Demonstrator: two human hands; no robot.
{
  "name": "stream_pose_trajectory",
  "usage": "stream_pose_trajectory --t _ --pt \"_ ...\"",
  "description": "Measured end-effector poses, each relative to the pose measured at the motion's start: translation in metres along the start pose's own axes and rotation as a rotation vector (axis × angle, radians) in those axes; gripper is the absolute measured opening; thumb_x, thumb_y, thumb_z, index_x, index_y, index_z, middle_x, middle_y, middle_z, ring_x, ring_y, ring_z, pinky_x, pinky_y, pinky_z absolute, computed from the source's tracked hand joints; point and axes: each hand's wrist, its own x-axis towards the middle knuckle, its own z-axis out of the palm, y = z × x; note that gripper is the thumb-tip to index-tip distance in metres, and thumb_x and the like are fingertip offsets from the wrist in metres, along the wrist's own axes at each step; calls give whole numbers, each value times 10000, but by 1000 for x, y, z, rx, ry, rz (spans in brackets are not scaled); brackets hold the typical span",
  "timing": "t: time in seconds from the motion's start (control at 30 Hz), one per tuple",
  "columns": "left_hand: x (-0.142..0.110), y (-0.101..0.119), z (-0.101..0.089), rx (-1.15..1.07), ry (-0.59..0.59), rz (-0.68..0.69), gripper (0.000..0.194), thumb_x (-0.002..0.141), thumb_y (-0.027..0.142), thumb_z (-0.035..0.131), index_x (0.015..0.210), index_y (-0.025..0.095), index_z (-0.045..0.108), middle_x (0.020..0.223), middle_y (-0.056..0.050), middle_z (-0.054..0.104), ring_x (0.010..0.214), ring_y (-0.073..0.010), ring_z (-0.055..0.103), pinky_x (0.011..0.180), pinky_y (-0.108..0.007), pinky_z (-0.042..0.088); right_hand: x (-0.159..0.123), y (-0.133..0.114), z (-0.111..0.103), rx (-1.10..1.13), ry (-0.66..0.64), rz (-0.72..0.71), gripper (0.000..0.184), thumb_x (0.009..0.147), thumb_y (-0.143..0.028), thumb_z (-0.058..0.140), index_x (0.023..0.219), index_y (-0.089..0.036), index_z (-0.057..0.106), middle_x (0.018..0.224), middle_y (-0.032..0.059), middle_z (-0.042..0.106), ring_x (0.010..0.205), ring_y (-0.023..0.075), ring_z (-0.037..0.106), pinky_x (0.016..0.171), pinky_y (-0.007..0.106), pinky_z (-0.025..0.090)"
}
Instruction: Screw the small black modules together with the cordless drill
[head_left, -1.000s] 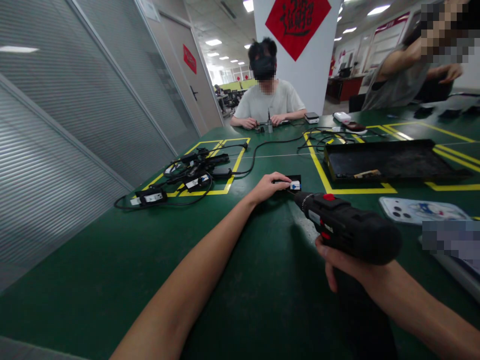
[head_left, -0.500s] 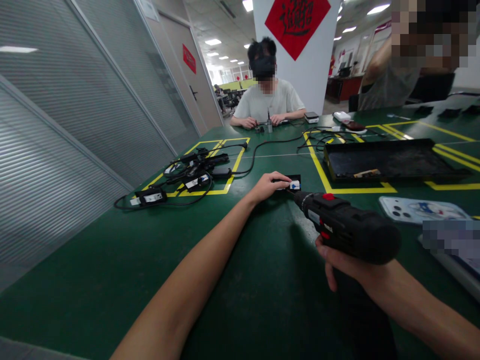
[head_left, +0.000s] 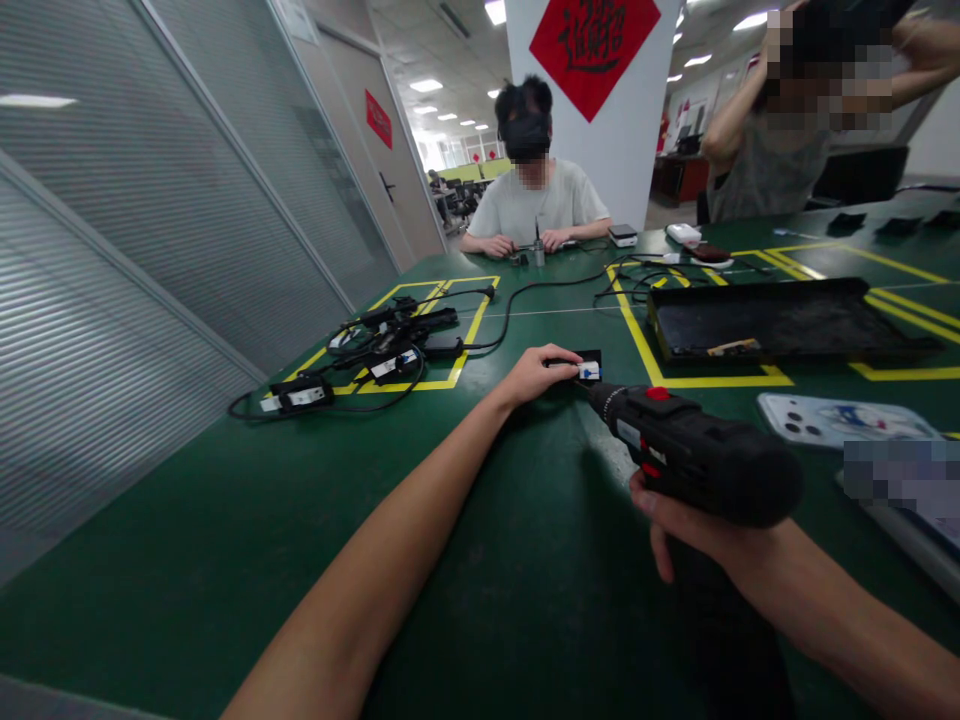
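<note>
My right hand [head_left: 697, 525] is wrapped round the grip of a black power drill [head_left: 686, 445] with red accents. Its chuck points left and away from me, and the bit's tip meets the near side of a small black part with a white and blue piece [head_left: 590, 370] on it. My left hand [head_left: 541, 372] holds this part down on the green table [head_left: 525, 560], fingers closed over its left end. The fingers hide much of the part, so its exact kind does not show.
Left lies a heap of black cables and adapters [head_left: 405, 335] inside yellow tape. A black tray [head_left: 780, 325] stands at the right, near a phone in a patterned case [head_left: 847, 420]. Two people sit across the table, one [head_left: 536, 200] straight ahead with hands on the tabletop.
My hands, the drill and the small part stay almost where they were. The person at the far right has shifted, with both arms now raised to the head.
</note>
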Motion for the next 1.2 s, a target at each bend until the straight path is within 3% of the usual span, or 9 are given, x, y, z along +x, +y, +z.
stream_pose_trajectory --t 0.2,0.3,0.53,0.8,1.03,1.2 --pt "-1 2 1 24 -2 -45 341 763 352 633 1038 158 689 1038 -57 679 855 -167 586 766 -282 433 0 -1 0 0 -5 -5 204 835 -386 583 931 -210 618 651 4 668 575 173 640 632 333 494" --pt "-1 0 0 26 -5 -35 318 755 343 641 1012 163 695 1042 -54 677 888 -174 588 802 -292 429 0 0 0 5 -7 -6 207 838 -387 577 930 -208 623 587 -6 641 579 180 641 633 333 494" --pt "-1 -1 -1 18 -3 2 289 771 358 630 972 163 701 1027 -61 674 956 -189 590 880 -315 419 1 -1 0 11 -11 7 206 843 -386 571 944 -210 607 653 0 657 579 174 643 626 331 492" --pt "-1 2 2 -1 14 -45 275 775 356 626 948 159 712 1002 -64 682 957 -192 603 894 -313 436 0 -1 0 22 -5 1 221 844 -397 572 961 -213 606 620 -3 645 592 185 657 623 337 502" --pt "-1 0 2 -37 25 -17 369 785 322 635 1131 198 669 1145 -74 652 1069 -210 575 969 -341 404 -1 -2 -1 6 -15 -11 236 851 -401 553 970 -205 611 580 -7 625 597 198 658 631 351 510" --pt "0 0 1 -16 7 11 288 788 352 632 998 183 731 1035 -77 678 991 -199 594 935 -325 421 2 0 3 21 43 -14 164 807 -379 603 856 -223 615 591 -4 643 526 179 627 593 342 496"
